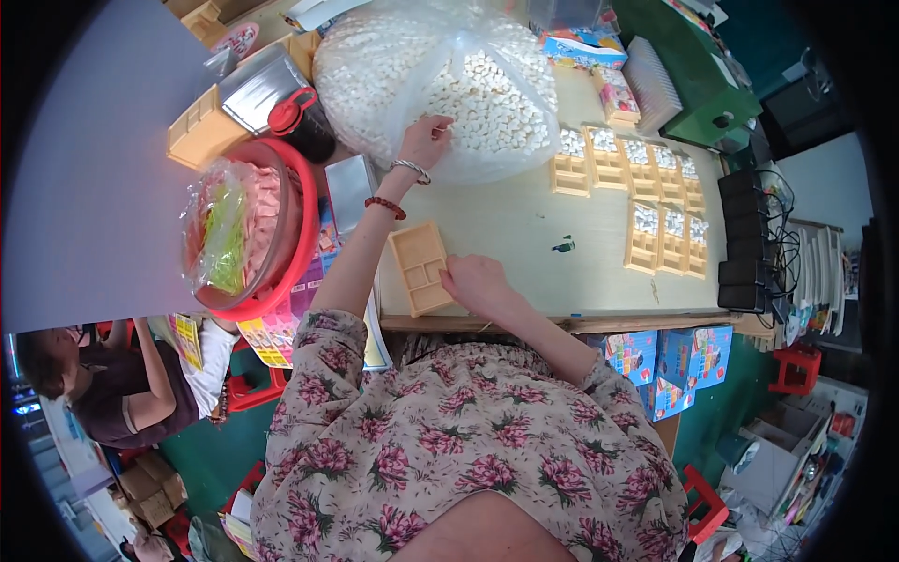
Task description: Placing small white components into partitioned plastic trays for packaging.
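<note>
My left hand [424, 142] reaches over the opening of a large clear plastic bag [375, 103] heaped with small white pieces [492, 98]. Its fingers are curled together at the near side of the heap; whatever is in them is too small to make out. Closer to me, my right hand [479, 286] grips the right edge of a light wooden compartment tray [419, 258] lying on the table. No white pieces show in this tray's compartments. To the right, several similar trays [613, 170] stand in two groups, each with white pieces in its far compartment.
On the left are a red basin [304, 225] with plastic-wrapped things, a dark bottle with a red lid [304, 126] and a metal box [351, 192]. Black boxes with cables [743, 239] line the right edge. A person [122, 384] sits at lower left.
</note>
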### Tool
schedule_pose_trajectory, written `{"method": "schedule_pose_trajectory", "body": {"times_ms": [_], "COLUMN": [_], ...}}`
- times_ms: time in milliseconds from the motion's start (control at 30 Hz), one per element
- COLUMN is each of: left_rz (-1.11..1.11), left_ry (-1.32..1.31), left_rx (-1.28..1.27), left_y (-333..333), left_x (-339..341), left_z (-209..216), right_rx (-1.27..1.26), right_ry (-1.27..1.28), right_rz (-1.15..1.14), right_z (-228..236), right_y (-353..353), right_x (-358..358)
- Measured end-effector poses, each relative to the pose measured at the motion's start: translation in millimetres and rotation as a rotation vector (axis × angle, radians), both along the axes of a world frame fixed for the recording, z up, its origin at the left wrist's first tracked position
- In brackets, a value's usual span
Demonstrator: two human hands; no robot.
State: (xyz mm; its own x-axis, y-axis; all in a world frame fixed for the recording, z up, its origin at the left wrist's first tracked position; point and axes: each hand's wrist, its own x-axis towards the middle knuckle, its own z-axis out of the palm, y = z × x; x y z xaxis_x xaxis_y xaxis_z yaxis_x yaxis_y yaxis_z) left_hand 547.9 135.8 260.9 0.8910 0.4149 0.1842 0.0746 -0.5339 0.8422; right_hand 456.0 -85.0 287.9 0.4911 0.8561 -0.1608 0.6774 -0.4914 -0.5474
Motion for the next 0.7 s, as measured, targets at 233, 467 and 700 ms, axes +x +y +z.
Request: {"method": "schedule_pose_trajectory", "body": {"times_ms": [233, 467, 700], "left_rz": [-0.005, -0.018, -0.032], "left_ry": [-0.002, -0.031, 0.041], "left_rx": [0.01, 0.043, 0.141], "left_y": [2, 5, 22], "left_x": [8, 27, 47], "left_z": [-2, 9, 12], "right_rx": [-0.003, 0.108, 0.173], "right_ry": [-0.036, -0.008, 0.207], "right_rz": [0.007, 0.034, -0.083], "right_z": [-7, -11, 43], "right_y": [14, 10, -17], "right_x": [3, 12, 85]}}
